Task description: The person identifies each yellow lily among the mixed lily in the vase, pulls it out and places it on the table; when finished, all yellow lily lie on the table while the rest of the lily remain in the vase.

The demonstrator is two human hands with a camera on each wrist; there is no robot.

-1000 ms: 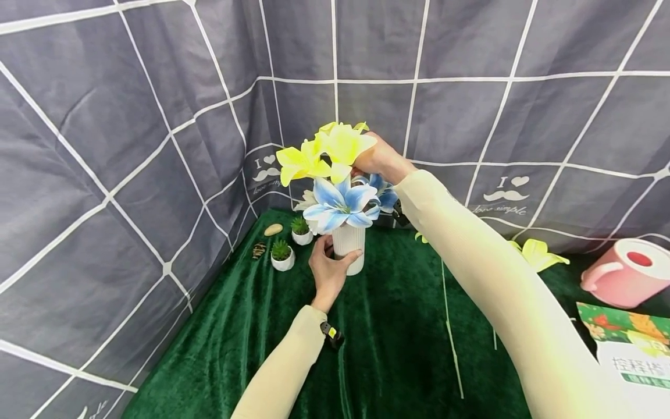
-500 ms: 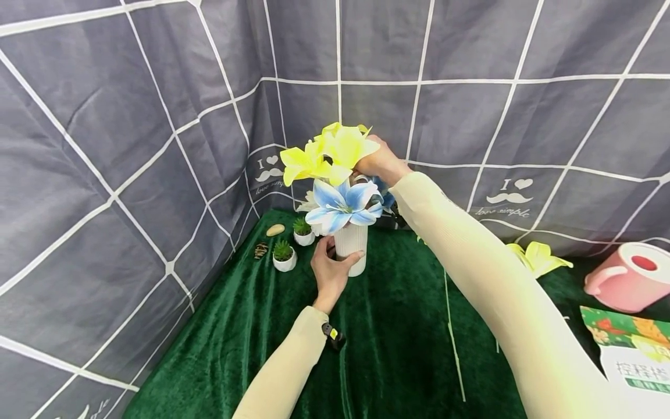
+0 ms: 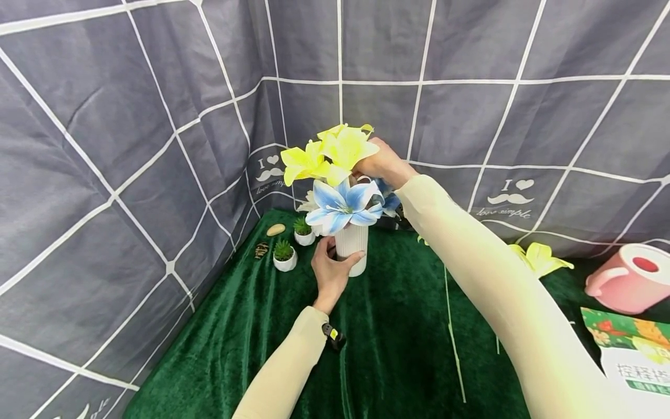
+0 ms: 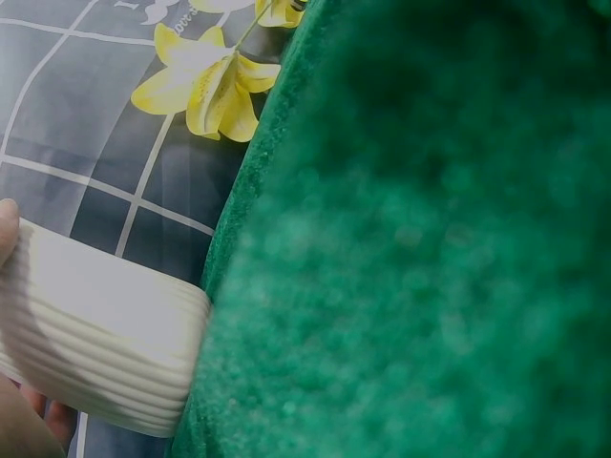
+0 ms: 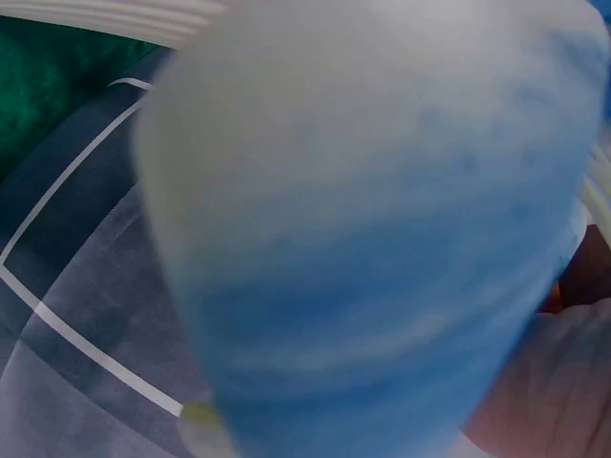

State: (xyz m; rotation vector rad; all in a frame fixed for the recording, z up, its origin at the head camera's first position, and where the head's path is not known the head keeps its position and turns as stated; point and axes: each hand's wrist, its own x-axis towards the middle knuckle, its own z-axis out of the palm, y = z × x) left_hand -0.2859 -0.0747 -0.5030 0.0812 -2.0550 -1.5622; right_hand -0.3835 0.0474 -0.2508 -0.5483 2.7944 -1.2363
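My left hand (image 3: 330, 270) grips the lower part of a white ribbed vase (image 3: 352, 244), thumb across its front. The vase (image 4: 105, 324) also shows in the left wrist view, standing on green cloth. Blue-and-white artificial lilies (image 3: 342, 205) fill its mouth. Above them, my right hand (image 3: 384, 162) holds yellow artificial lilies (image 3: 335, 152) from behind, close under the blooms; the petals hide its fingertips. A blurred blue petal (image 5: 363, 239) covers most of the right wrist view, with part of the right hand (image 5: 554, 382) at the lower right.
Two small potted succulents (image 3: 284, 256), a pale stone (image 3: 275, 230) and a pine cone (image 3: 261, 250) sit left of the vase. Another yellow lily (image 3: 539, 259) and a long stem (image 3: 453, 337) lie right, partly under the right arm. Farther right are a pink watering can (image 3: 617, 285) and a printed packet (image 3: 628, 349).
The head view shifts slightly. Both hands keep their places at the vase and the yellow lilies, whose petals stir only a little.
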